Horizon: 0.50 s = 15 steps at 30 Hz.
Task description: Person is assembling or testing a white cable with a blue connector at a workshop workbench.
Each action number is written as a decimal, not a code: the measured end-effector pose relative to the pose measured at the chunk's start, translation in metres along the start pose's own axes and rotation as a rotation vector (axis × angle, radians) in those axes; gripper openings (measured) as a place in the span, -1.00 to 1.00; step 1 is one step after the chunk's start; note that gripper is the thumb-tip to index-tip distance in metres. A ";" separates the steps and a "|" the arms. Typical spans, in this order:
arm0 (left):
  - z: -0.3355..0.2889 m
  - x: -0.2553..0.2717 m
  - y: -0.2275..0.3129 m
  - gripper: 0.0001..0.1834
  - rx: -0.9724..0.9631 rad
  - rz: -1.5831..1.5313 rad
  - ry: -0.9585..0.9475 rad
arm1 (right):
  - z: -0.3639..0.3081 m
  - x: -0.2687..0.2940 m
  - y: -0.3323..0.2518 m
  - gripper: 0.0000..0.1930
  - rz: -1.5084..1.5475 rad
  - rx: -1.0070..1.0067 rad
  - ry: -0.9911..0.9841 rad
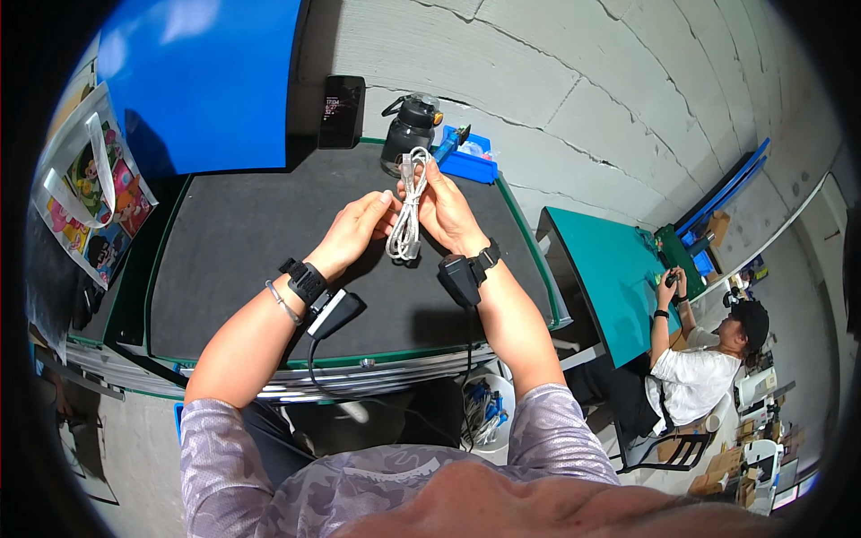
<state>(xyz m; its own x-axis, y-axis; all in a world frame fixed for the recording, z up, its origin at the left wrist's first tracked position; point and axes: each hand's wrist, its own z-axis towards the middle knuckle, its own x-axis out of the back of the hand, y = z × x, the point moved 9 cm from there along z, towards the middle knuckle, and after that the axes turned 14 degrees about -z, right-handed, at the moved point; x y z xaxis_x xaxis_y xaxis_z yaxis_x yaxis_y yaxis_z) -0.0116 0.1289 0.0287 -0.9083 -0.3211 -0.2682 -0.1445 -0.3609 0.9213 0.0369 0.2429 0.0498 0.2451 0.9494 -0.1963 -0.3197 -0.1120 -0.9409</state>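
Observation:
A coiled white cable (408,215) hangs in a long loop bundle above the dark mat. My right hand (448,213) grips it from the right, with the thumb near the top of the coil. At its upper end a pale plug (408,166) shows; another connector (411,248) shows at the bottom. From the left, my left hand (354,229) reaches to the coil's side, thumb and fingers drawn together in a pinch. What lies between those fingertips is hidden. Both wrists wear black straps with small black devices wired to them.
A dark bottle (411,134), a blue bin (470,161) and a phone-like screen (343,112) stand along the back of the dark-topped table (242,269). A blue panel (197,90) and a printed bag (99,188) are left. Below is a white bucket of cables (489,408). A co-worker (695,377) sits right.

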 end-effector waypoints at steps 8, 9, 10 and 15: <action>-0.005 -0.012 -0.019 -0.53 0.267 -0.171 -0.088 | 0.001 0.000 -0.005 -0.52 0.021 0.020 0.032; -0.008 -0.016 -0.020 -0.55 0.312 -0.243 -0.069 | 0.001 0.003 -0.004 -0.52 0.019 0.026 0.033; -0.010 -0.018 -0.021 -0.56 0.356 -0.315 -0.048 | 0.001 0.004 -0.004 -0.52 0.018 0.027 0.034; -0.009 -0.021 -0.021 -0.58 0.353 -0.327 -0.104 | 0.000 0.002 -0.003 -0.50 0.001 0.007 0.027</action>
<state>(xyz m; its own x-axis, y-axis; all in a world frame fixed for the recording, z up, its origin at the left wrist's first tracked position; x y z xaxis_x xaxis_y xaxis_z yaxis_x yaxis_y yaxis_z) 0.0138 0.1358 0.0124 -0.8249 -0.1448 -0.5464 -0.5365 -0.1038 0.8375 0.0379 0.2451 0.0523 0.2697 0.9410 -0.2045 -0.3262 -0.1105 -0.9388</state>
